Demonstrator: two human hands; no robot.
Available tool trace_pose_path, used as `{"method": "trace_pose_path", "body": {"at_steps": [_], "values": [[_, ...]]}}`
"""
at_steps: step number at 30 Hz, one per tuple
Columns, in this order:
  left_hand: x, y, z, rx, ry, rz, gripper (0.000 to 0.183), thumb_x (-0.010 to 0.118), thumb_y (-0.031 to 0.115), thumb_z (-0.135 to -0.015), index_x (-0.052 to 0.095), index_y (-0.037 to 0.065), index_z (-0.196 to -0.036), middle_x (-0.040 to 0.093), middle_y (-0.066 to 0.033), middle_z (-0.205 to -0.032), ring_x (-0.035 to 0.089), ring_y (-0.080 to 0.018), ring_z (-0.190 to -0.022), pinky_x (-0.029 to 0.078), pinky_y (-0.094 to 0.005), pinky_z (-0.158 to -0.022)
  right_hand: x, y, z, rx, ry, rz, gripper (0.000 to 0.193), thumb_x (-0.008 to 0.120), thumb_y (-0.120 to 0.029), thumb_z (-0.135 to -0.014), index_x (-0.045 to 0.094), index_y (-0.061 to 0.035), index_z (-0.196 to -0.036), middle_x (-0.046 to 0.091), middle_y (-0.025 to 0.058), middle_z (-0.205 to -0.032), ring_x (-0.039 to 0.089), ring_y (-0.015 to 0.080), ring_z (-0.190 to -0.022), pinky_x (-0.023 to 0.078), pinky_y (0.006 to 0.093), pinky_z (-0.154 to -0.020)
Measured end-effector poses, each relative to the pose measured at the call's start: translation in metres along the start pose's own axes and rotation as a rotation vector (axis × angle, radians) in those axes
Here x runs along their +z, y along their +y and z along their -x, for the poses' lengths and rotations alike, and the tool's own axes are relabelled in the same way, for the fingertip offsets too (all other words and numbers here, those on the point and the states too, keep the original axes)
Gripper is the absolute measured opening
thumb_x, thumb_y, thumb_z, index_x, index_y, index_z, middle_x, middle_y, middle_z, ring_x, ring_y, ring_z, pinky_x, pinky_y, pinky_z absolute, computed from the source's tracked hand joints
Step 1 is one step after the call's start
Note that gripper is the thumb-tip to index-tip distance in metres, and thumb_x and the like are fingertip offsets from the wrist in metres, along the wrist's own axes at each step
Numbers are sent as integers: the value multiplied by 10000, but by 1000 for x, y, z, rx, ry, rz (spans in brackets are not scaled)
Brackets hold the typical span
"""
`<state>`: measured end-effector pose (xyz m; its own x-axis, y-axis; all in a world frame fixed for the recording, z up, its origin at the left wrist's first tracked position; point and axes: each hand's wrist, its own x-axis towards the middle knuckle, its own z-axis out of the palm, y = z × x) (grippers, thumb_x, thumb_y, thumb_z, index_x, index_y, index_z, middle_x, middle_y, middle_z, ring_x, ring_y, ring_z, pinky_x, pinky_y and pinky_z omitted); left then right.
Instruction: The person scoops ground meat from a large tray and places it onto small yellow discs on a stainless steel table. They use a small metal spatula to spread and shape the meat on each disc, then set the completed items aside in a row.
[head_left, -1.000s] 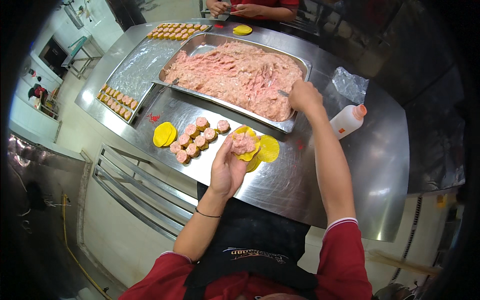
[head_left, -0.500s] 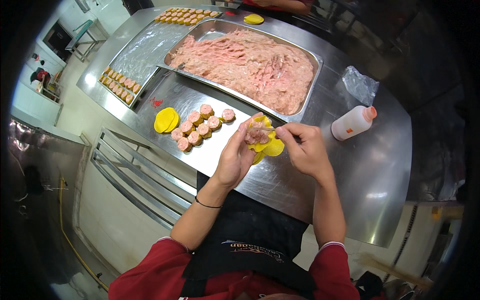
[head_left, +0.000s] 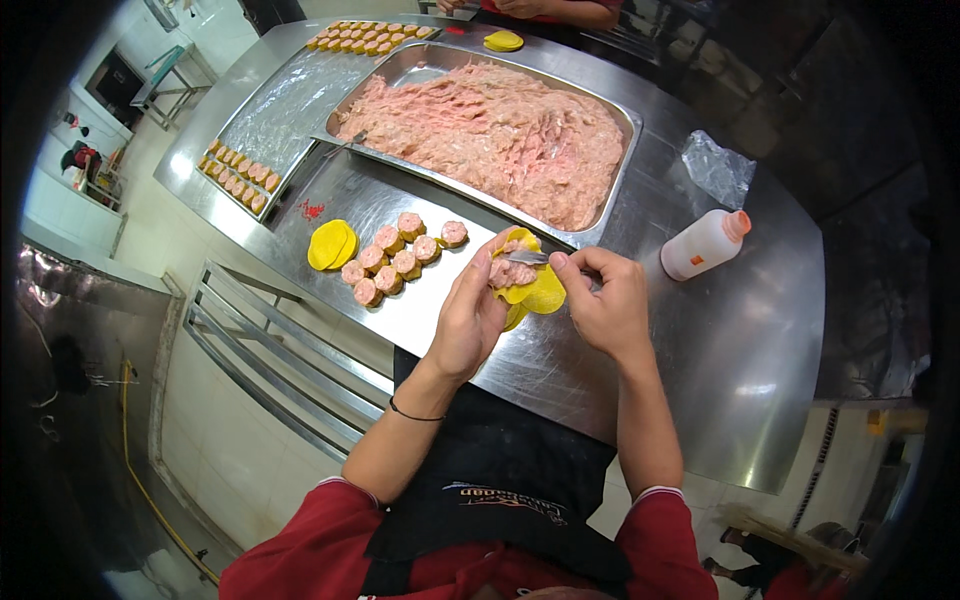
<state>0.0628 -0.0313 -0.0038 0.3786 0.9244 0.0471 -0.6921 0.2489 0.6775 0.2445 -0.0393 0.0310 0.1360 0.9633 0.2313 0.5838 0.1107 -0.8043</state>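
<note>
My left hand (head_left: 462,325) is closed around a round yellow dumpling wrapper (head_left: 514,294), cupping it from the side. Pink minced meat (head_left: 510,274) lies in the wrapper. Pinched in my right hand (head_left: 612,305) is a small metal spatula (head_left: 527,257), its blade resting over the meat. More yellow wrappers (head_left: 546,291) show just below, beside the cupped one; my fingers hide what supports them. Left of my hands, several finished open-topped dumplings (head_left: 389,239) stand in rows on the steel table, near a stack of yellow wrappers (head_left: 332,244).
Beyond my hands stands a large steel tray (head_left: 628,160) of minced meat. A film-covered tray (head_left: 290,100) holds dumplings at both ends. To the right are a white bottle (head_left: 703,245) with an orange cap and a crumpled plastic bag (head_left: 718,170). A co-worker's hands (head_left: 520,8) show across the table.
The spatula blade has turned and shows more of its flat, shiny face over the meat. My right hand has shifted slightly. Another person's legs have come into view at the lower right.
</note>
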Motion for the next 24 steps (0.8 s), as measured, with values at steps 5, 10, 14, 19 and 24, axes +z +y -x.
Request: {"method": "trace_pose_path", "body": {"at_steps": [5, 10, 14, 19, 24], "values": [[2, -2, 1, 24, -2, 4, 553, 336, 333, -1181, 368, -39, -1588, 556, -169, -1484, 548, -241, -1381, 411, -412, -1202, 9, 6, 3, -153, 148, 101, 274, 798, -275, -930, 734, -54, -781, 640, 75, -635, 625, 250, -595, 434, 397, -645], [1, -5, 2, -2, -42, 27, 553, 336, 343, -1182, 387, -39, -1579, 551, -167, -1502, 548, -241, -1384, 404, -415, -1207, 16, 15, 4, -190, 254, 74, 249, 804, -260, -933, 732, -62, -801, 669, 62, -663, 623, 217, -605, 408, 378, -684], [0, -6, 2, -11, -7, 26, 552, 335, 349, -1183, 398, -35, -1574, 556, -160, -1497, 550, -241, -1384, 405, -417, -1206, 13, 19, -1, -70, 243, -197, 280, 800, -263, -950, 741, -19, -825, 685, 86, -666, 637, 164, -592, 453, 348, -623], [0, -2, 0, 29, -8, 1, 562, 338, 353, -1182, 381, -31, -1589, 550, -160, -1500, 547, -238, -1386, 405, -411, -1205, -1, 17, -2, 14, 39, -157, 326, 790, -280, -965, 749, 20, -842, 670, 112, -624, 633, 139, -555, 474, 326, -547], [3, 2, 1, 55, -57, -114, 579, 340, 352, -1183, 340, -30, -1618, 537, -165, -1510, 536, -233, -1401, 398, -400, -1209, 3, 14, -2, -23, 46, -39, 318, 783, -279, -961, 747, 9, -831, 669, 108, -625, 638, 192, -549, 477, 352, -567]]}}
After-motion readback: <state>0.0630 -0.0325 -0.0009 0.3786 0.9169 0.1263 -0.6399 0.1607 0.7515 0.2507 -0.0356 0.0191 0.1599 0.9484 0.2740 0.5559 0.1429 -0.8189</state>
